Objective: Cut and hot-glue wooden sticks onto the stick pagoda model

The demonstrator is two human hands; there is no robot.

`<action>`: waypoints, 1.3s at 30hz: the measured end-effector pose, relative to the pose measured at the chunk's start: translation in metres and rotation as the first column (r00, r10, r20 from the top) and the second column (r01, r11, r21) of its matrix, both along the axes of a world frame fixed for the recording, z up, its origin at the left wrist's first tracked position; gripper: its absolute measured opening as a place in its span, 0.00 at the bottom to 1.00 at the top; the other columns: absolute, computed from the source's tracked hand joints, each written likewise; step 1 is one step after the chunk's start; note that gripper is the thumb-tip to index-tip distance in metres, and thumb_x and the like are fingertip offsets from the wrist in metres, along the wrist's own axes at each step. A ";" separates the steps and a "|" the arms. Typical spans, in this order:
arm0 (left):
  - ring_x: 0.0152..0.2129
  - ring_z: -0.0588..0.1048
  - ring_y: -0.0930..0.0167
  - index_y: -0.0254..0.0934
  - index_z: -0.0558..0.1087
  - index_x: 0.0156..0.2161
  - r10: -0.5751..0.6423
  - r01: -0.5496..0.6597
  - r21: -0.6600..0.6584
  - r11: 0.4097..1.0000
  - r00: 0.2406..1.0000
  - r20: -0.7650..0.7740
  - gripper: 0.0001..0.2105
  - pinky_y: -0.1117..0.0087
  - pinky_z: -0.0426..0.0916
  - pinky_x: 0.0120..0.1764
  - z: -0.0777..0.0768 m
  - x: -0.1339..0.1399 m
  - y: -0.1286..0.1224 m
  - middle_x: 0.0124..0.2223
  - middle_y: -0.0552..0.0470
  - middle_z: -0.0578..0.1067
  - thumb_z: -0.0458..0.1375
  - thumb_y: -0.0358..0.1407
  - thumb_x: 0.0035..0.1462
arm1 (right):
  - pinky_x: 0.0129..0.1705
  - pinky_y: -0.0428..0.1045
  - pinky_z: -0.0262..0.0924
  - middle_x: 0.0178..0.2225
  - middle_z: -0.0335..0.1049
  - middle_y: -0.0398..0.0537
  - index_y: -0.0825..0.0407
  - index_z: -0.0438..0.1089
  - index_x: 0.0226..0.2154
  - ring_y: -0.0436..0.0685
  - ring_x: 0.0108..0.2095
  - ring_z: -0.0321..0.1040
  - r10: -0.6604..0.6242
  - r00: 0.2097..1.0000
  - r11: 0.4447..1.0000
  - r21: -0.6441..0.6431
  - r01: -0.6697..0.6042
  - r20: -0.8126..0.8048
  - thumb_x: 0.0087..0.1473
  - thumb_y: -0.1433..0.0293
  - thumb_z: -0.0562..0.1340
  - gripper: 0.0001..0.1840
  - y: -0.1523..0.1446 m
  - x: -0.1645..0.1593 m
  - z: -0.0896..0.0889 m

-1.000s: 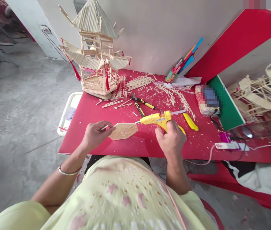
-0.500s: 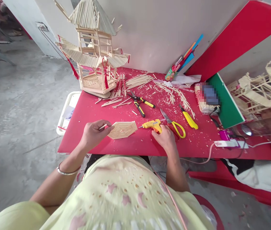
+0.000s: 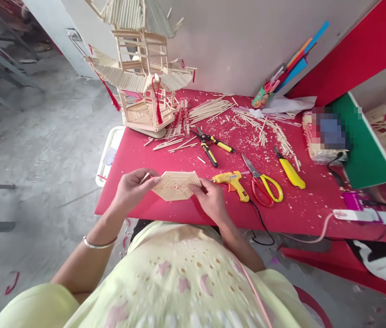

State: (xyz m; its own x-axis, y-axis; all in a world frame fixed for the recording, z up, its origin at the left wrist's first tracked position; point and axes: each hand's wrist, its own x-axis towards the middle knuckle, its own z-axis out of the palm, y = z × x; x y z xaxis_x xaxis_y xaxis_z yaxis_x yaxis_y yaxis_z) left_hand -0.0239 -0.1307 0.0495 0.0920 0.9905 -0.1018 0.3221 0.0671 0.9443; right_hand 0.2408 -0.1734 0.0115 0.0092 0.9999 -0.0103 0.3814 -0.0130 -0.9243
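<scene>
A flat hexagonal panel of thin wooden sticks [image 3: 175,186] is held up between both hands above the red table's front part. My left hand [image 3: 134,189] pinches its left corner, with a short stick [image 3: 144,178] also between the fingers. My right hand [image 3: 210,198] grips the panel's right edge, thumb on top. Just right of that hand a yellow hot glue gun [image 3: 234,183] lies on its side. Beyond it rest scissors with red and yellow handles [image 3: 264,184].
A stick pagoda with red tassels [image 3: 145,82] stands at the back left. Yellow-handled pliers [image 3: 210,145], a yellow utility knife [image 3: 290,171], loose sticks [image 3: 210,109] and a pen holder [image 3: 263,96] lie or stand behind. A power strip [image 3: 360,215] sits at the right.
My right hand has let go of the glue gun, now lying on the table, and taken the panel's right edge. The view has shifted to the right.
</scene>
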 end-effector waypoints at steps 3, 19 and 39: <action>0.18 0.51 0.77 0.39 0.72 0.38 -0.008 0.049 -0.168 0.985 0.972 0.236 0.17 0.73 0.47 0.21 0.010 -0.018 0.018 0.22 0.62 0.53 0.58 0.52 0.63 | 0.35 0.47 0.60 0.28 0.74 0.43 0.50 0.76 0.34 0.54 0.31 0.69 0.042 0.998 0.996 -0.082 -0.046 -0.054 0.62 0.49 0.65 0.21 0.000 0.004 0.008; 0.16 0.59 0.77 0.38 0.82 0.30 -0.386 0.363 -0.295 0.884 0.923 -0.019 0.10 0.71 0.54 0.22 0.029 -0.002 0.128 0.19 0.56 0.65 0.71 0.43 0.50 | 0.28 0.46 0.49 0.24 0.60 0.36 0.51 0.73 0.30 0.48 0.25 0.52 0.100 0.935 0.938 -0.282 -0.202 -0.339 0.56 0.51 0.70 0.20 0.025 0.000 0.038; 0.28 0.76 0.71 0.39 0.85 0.38 -0.686 0.645 -0.354 0.678 0.728 0.012 0.16 0.71 0.67 0.32 0.011 0.025 0.158 0.31 0.52 0.82 0.71 0.46 0.46 | 0.31 0.45 0.56 0.30 0.74 0.41 0.52 0.80 0.40 0.49 0.28 0.63 0.047 0.902 0.891 -0.389 -0.232 -0.430 0.54 0.52 0.73 0.21 0.041 -0.001 0.025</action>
State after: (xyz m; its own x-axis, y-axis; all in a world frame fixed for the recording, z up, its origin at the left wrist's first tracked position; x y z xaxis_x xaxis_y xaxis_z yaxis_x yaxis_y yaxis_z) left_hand 0.0013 0.0277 0.0603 0.6816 0.5810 -0.4448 0.4993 0.0750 0.8632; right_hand 0.2396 -0.1329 0.0365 -0.2277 0.8872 -0.4013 0.0100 -0.4100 -0.9120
